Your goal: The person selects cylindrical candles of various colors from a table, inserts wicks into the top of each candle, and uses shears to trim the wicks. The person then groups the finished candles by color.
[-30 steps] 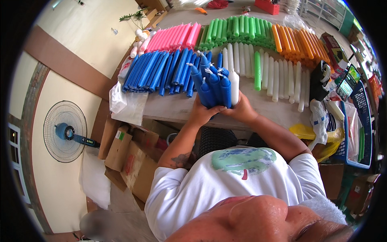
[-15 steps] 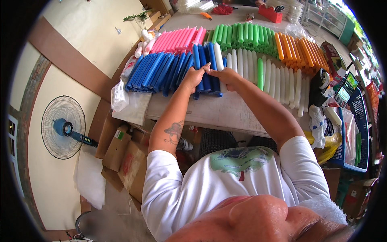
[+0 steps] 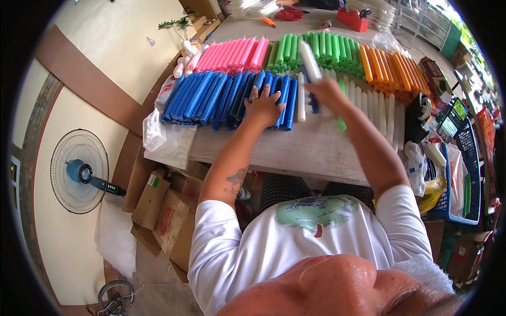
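Observation:
Rows of candles lie sorted by colour on a pale table (image 3: 295,150): blue candles (image 3: 211,97) at the near left, pink candles (image 3: 232,55) behind them, green candles (image 3: 327,52), orange candles (image 3: 392,71) and white candles (image 3: 377,113) to the right. My left hand (image 3: 262,107) lies flat, palm down, on the right end of the blue row. My right hand (image 3: 329,95) is raised above the white row and grips a white candle (image 3: 310,60) that points away from me, with something blue under the fingers.
A red tape dispenser (image 3: 354,20) stands at the table's far end. Cardboard boxes (image 3: 158,210) sit under the left edge, a standing fan (image 3: 79,171) on the floor at left. A blue basket (image 3: 464,174) and bags crowd the right side. A single green candle (image 3: 341,124) lies among the white ones.
A second ago both hands held a bunch of blue candles upright. They laid it down into the blue row; my right hand has since lifted away holding a white candle.

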Demonstrator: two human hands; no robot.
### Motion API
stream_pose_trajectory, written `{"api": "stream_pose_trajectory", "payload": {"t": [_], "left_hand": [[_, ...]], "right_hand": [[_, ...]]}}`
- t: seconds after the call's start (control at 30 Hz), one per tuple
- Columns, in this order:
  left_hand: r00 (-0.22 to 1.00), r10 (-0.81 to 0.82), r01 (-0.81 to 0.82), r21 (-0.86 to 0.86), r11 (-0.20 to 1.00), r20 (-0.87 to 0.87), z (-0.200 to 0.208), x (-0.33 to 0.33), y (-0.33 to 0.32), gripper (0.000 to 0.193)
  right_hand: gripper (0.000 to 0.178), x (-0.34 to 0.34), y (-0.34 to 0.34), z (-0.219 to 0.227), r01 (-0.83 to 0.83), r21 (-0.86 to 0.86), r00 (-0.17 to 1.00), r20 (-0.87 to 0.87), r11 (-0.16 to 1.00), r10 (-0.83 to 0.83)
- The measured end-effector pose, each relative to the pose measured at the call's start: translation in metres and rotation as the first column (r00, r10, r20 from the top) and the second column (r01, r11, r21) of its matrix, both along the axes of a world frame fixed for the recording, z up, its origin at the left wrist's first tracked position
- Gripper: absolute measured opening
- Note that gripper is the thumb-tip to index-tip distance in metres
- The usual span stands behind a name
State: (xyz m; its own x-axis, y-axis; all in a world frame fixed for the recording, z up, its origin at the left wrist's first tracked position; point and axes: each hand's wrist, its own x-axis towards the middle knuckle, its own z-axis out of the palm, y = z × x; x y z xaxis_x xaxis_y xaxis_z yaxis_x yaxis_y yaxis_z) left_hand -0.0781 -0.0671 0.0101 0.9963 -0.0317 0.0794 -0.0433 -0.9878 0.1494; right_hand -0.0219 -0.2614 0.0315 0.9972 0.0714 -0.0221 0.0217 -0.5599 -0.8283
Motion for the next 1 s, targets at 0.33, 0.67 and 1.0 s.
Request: {"api": "stream_pose_trajectory", "payload": {"t": [0.33,0.67,1.0], "left_hand": [[0.995,-0.092,0.099,-0.397,0.912,0.036,0.020,0.061,0.052,0.059],[0.944,0.264,-0.144,-0.473,0.869,0.197,0.020,0.204,0.183,0.061],[0.956,0.278,-0.292,-0.299,0.909,-0.090,0.020,0.283,0.183,0.071]], "right_hand": [[0.036,-0.003,-0.113,-0.008,0.004,-0.712,0.996,0.063,0.702,0.058],[0.035,0.161,0.104,0.022,-0.162,0.361,0.950,-0.196,0.918,0.244],[0.057,0.279,0.209,-0.022,-0.094,0.004,0.955,-0.283,0.996,0.091]]}}
